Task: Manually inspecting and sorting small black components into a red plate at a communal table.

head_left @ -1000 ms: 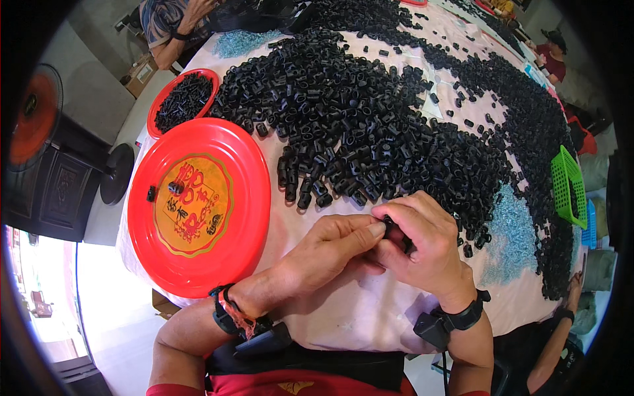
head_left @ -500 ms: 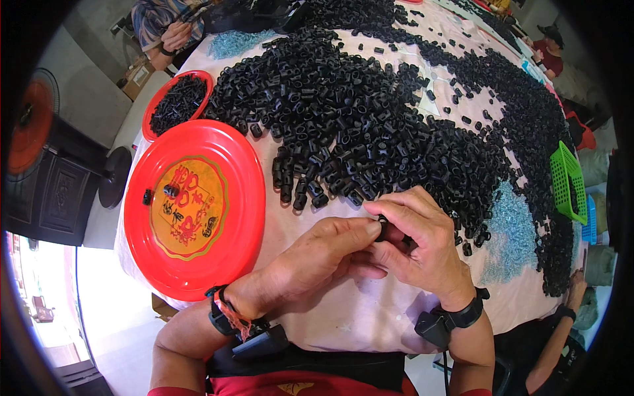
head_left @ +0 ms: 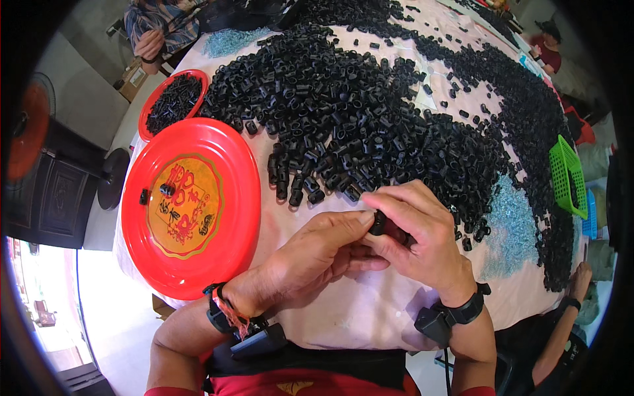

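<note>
Near the front of the table, my two hands meet around one small black plastic ring-shaped part (head_left: 378, 223). My right hand (head_left: 422, 231) pinches it between thumb and fingers. My left hand (head_left: 317, 244) presses its thumb and fingers against the part's left side; anything else inside its grip is hidden. Just beyond my hands spreads a large heap of short black plastic tube pieces (head_left: 317, 112). To the left lies a red round tray (head_left: 241, 264) with a yellow printed centre, bearing two black pieces (head_left: 168, 189).
A smaller red tray (head_left: 203, 86) of thin black parts stands behind the large one. Small clear-blue pieces (head_left: 512, 231) lie in a pile at right, near a green basket (head_left: 564, 175). Co-workers' hands (head_left: 148, 45) show at far left and at the right edge.
The black part has turned slightly between my fingers, and my hands have shifted a little. At far left, the co-worker's hand has moved left. The whole view has shifted slightly.
</note>
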Available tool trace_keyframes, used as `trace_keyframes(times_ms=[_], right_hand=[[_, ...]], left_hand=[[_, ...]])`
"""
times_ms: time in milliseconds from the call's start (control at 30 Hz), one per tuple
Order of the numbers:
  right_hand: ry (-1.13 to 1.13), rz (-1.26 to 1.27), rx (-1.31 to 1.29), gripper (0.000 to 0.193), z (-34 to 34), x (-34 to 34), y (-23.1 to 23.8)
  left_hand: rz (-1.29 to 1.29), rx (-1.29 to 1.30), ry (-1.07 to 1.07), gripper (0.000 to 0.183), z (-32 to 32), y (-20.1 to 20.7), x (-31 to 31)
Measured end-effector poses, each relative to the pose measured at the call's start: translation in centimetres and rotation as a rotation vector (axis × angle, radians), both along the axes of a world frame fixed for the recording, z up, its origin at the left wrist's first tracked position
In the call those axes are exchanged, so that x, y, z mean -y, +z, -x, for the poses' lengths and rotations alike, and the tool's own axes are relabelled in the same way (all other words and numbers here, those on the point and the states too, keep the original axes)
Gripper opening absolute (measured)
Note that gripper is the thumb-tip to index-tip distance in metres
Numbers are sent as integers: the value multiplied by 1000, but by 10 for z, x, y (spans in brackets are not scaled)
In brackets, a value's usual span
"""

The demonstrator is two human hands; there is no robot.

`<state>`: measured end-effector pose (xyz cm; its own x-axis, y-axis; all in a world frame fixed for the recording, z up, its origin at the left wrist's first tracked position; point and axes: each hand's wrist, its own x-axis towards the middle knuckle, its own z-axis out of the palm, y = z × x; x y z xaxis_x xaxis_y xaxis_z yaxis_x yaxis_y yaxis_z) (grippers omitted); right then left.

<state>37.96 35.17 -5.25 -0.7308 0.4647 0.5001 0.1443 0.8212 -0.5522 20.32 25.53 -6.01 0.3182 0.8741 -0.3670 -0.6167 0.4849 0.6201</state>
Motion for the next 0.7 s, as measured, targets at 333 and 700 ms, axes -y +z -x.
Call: trace_keyframes(times_ms=[333,700], right_hand=[[29,-131,-73,46,2,0,2],[-401,-204,244,22,-30,-16,7]], left_hand=[[-70,-56,37,39,-1,5,9],[5,-124,752,40,83,17,63]])
